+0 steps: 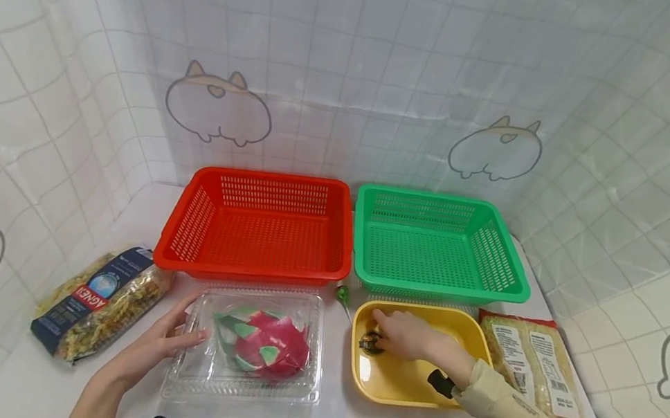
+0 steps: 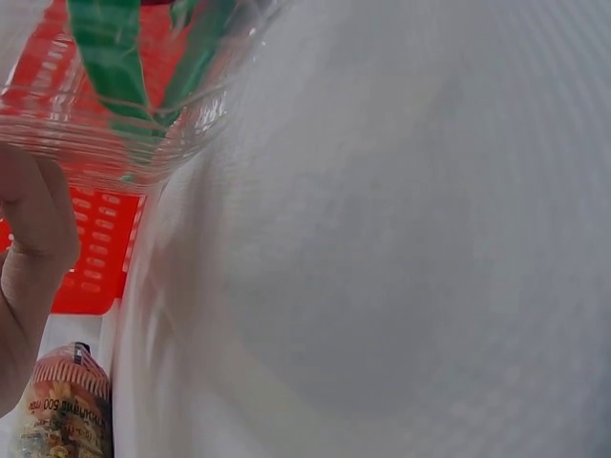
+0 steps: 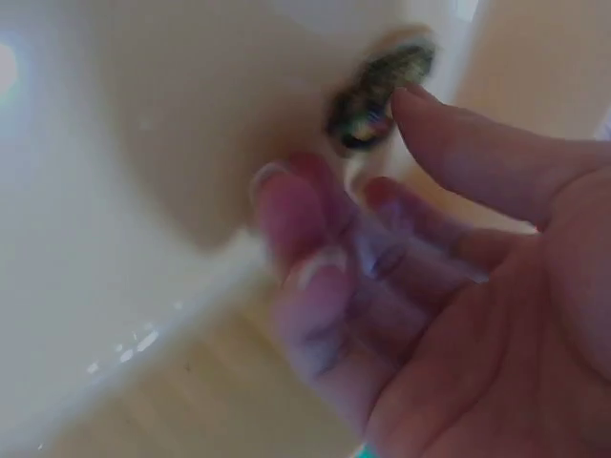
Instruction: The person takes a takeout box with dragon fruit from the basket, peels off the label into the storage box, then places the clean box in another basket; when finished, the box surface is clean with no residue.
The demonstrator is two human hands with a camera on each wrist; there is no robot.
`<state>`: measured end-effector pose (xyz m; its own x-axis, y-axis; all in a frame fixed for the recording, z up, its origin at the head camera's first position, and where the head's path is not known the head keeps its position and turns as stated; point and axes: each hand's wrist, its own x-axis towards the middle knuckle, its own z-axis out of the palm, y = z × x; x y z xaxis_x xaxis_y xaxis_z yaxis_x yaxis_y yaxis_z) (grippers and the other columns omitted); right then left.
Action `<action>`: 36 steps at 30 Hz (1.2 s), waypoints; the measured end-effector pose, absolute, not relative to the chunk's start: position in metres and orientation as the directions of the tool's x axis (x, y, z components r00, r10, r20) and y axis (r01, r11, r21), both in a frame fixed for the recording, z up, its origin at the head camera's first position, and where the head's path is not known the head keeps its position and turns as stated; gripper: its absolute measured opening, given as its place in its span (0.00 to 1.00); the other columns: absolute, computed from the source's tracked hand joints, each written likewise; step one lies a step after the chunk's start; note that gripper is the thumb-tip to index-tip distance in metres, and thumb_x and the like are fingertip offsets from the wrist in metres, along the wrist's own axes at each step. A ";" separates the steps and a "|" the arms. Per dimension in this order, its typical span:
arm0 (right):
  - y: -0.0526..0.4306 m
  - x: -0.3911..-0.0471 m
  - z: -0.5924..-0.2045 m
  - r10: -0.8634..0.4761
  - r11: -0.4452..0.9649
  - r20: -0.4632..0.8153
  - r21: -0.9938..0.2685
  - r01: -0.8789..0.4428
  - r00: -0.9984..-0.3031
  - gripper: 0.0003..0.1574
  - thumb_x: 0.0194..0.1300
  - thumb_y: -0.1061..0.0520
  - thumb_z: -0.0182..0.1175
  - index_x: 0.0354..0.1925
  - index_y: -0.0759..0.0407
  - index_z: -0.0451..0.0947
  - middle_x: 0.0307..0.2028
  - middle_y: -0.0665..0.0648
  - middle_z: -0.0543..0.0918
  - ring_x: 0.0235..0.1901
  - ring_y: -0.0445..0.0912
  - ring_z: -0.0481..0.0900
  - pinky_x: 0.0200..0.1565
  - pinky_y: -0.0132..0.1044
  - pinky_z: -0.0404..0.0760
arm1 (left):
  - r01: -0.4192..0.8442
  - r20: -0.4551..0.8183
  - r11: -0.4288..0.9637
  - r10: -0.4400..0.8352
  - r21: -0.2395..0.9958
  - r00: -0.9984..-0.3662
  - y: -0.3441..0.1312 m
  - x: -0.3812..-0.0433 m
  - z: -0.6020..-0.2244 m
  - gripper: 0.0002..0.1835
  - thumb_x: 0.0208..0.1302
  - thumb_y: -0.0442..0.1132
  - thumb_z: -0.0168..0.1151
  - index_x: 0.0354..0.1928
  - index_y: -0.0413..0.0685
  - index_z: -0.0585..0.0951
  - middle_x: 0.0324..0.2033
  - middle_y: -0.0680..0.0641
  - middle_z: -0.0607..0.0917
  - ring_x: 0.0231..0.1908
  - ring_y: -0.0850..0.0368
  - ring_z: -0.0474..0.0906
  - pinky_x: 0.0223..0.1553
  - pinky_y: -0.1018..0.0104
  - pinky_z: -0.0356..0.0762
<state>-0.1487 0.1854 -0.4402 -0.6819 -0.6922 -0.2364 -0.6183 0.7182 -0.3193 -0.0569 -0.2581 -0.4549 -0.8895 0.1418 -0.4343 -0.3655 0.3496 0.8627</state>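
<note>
A clear plastic clamshell box (image 1: pixel 183 372) contains a pink dragon fruit (image 1: pixel 277 348) with green scales. My left hand (image 1: pixel 148 346) lies along the box's left side, thumb extended over the edge and fingers loosely straight. Those fingers (image 2: pixel 29 258) show just below the box's rim in the left wrist view. My right hand (image 1: pixel 410 335) reaches into a yellow basin (image 1: pixel 406 392). Near its thumb and fingertips is a small shiny dark-and-gold object (image 1: pixel 370 343), its kind unclear. In the right wrist view, the thumb tip overlaps this blurred object (image 3: pixel 382 91), with the fingers bent but spread from the thumb.
A red basket (image 1: pixel 251 274) and a green basket (image 1: pixel 444 292) stand behind. A pasta bag (image 1: pixel 104 303) lies at left, and a bag of pale noodles (image 1: pixel 536 363) at right beside the basin. A small green-headed stick (image 1: pixel 342 295) lies between box and basin.
</note>
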 end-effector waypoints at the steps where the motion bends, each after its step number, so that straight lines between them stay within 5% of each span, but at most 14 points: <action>1: 0.187 -0.149 -0.440 -0.709 0.701 -0.240 -0.341 -0.626 -0.663 0.12 0.67 0.57 0.64 0.43 0.57 0.70 0.25 0.48 0.73 0.24 0.43 0.72 0.29 0.37 0.73 | -0.368 -0.437 0.350 0.142 0.861 -0.888 -0.258 -0.057 -0.455 0.47 0.67 0.50 0.59 0.80 0.66 0.42 0.70 0.32 0.59 0.67 0.31 0.57 0.52 0.42 0.76; 8: 0.193 -0.156 -0.442 -0.784 0.620 -0.303 -0.440 -0.650 -0.542 0.14 0.65 0.59 0.66 0.45 0.56 0.72 0.29 0.47 0.74 0.28 0.37 0.68 0.34 0.30 0.71 | -0.375 -0.447 0.355 0.146 0.856 -0.882 -0.259 -0.057 -0.459 0.48 0.68 0.51 0.58 0.80 0.65 0.40 0.72 0.31 0.55 0.68 0.28 0.53 0.52 0.40 0.76; 19: 0.200 -0.159 -0.441 -0.740 0.673 -0.289 -0.341 -0.656 -0.608 0.12 0.62 0.61 0.66 0.30 0.54 0.70 0.21 0.42 0.65 0.23 0.36 0.63 0.28 0.29 0.63 | -0.376 -0.449 0.348 0.159 0.859 -0.879 -0.257 -0.059 -0.461 0.48 0.68 0.50 0.59 0.80 0.66 0.40 0.75 0.30 0.48 0.70 0.26 0.46 0.54 0.36 0.73; 27: 0.217 -0.160 -0.419 -0.769 0.635 -0.288 -0.442 -0.633 -0.571 0.05 0.64 0.64 0.63 0.38 0.59 0.76 0.26 0.49 0.75 0.27 0.37 0.68 0.32 0.31 0.71 | -0.373 -0.448 0.355 0.161 0.858 -0.879 -0.259 -0.059 -0.459 0.48 0.68 0.50 0.59 0.80 0.65 0.40 0.74 0.29 0.48 0.70 0.26 0.47 0.53 0.37 0.74; 36: 0.212 -0.135 -0.391 -0.750 0.606 -0.201 -0.591 -0.533 -0.630 0.21 0.71 0.52 0.61 0.57 0.59 0.74 0.36 0.44 0.80 0.36 0.38 0.77 0.41 0.33 0.78 | -0.390 -0.468 0.367 0.152 0.845 -0.871 -0.261 -0.061 -0.458 0.49 0.68 0.51 0.59 0.80 0.64 0.39 0.73 0.29 0.49 0.69 0.25 0.47 0.54 0.37 0.74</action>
